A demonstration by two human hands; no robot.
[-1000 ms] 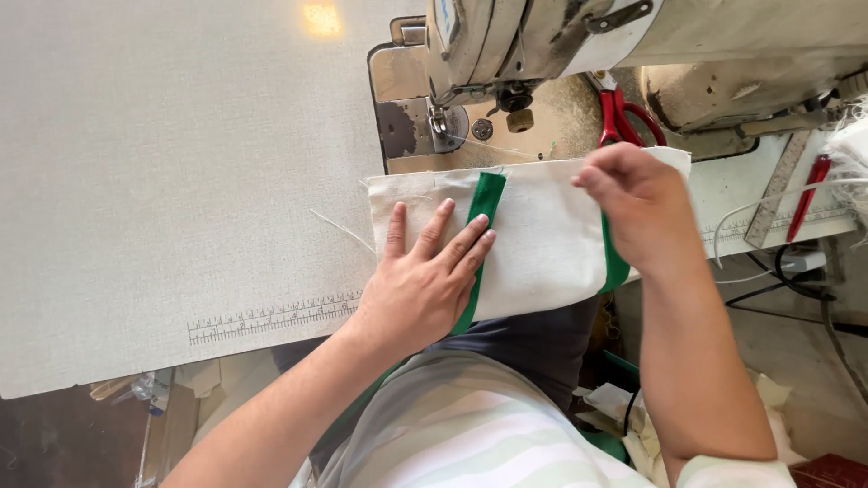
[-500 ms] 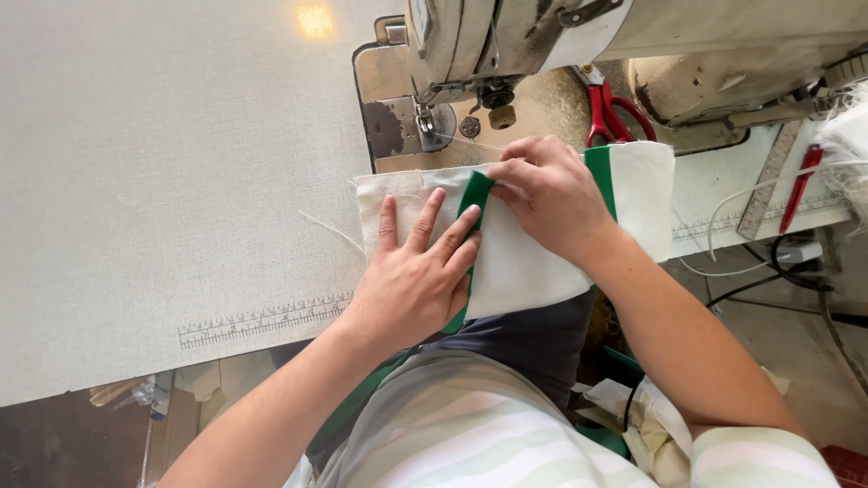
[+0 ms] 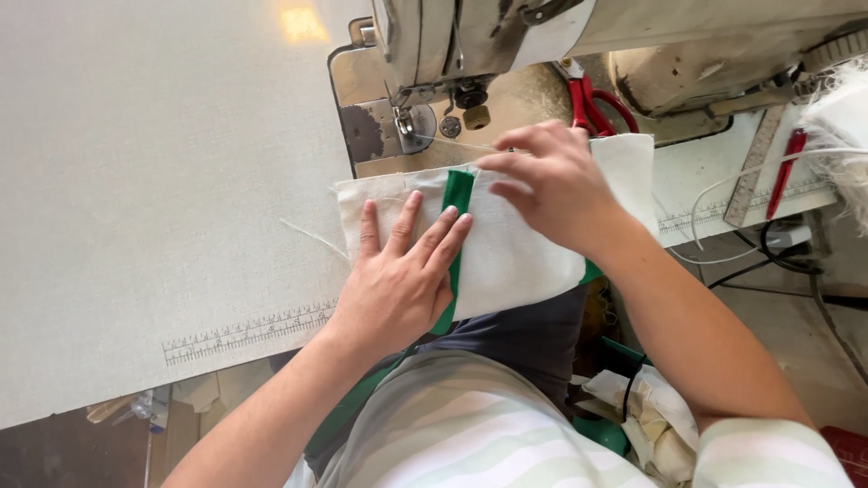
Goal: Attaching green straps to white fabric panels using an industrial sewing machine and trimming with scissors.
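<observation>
A: Fabric first: we see a cream cloth piece (image 3: 515, 258) lying flat at the near edge of a pale sewing table (image 3: 136, 181), just in front of the sewing machine (image 3: 506, 36). A green band (image 3: 456, 203) runs across the cloth from its far edge toward the person's lap.

B: And our hands?

A: We see the left hand (image 3: 398, 280) pressed palm down on the left part of the cloth, fingers spread wide and flat, gripping nothing. Its index finger lies along the green band, touching it. The right hand (image 3: 551, 185) rests on the cloth's far edge, just right of the band, fingers bent and close together, their tips on the fabric. We cannot tell whether they pinch the cloth or only press it.

B: What surrounds the work?

A: Just beyond the cloth we see the machine's needle and presser foot (image 3: 404, 122) above a worn metal plate (image 3: 371, 136), near the cloth's far edge but not on it. Red-handled scissors (image 3: 592, 104) lie behind the right hand. Farther right, a metal ruler (image 3: 750, 172) and a red pen (image 3: 785, 167) rest on the table. A printed ruler strip (image 3: 244, 333) marks the table's near edge, left of the left wrist.
</observation>
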